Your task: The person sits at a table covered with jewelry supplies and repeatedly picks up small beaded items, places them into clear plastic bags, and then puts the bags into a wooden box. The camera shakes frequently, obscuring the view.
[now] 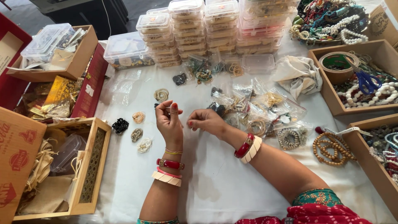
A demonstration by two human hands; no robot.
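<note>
My left hand (169, 121) is raised over the white cloth (215, 186), fingers curled, pinching something small that I cannot make out. My right hand (206, 121) is just to its right, fingertips pinched together and nearly touching the left hand. Both wrists carry red and cream bangles. Small bead bracelets lie on the cloth to the left: a black one (120, 125), a tan one (138, 117), a grey one (137, 134) and a pale one (144, 144). Another pale coil (161, 95) lies beyond the hands.
Clear bags of bracelets (265, 112) are heaped right of the hands. Stacked clear plastic boxes (207, 29) stand at the back. A wooden bead necklace (331, 148) lies right. Cardboard boxes with beads and blue scissors (367, 81) line the right edge. A wooden box (89, 166) stands left.
</note>
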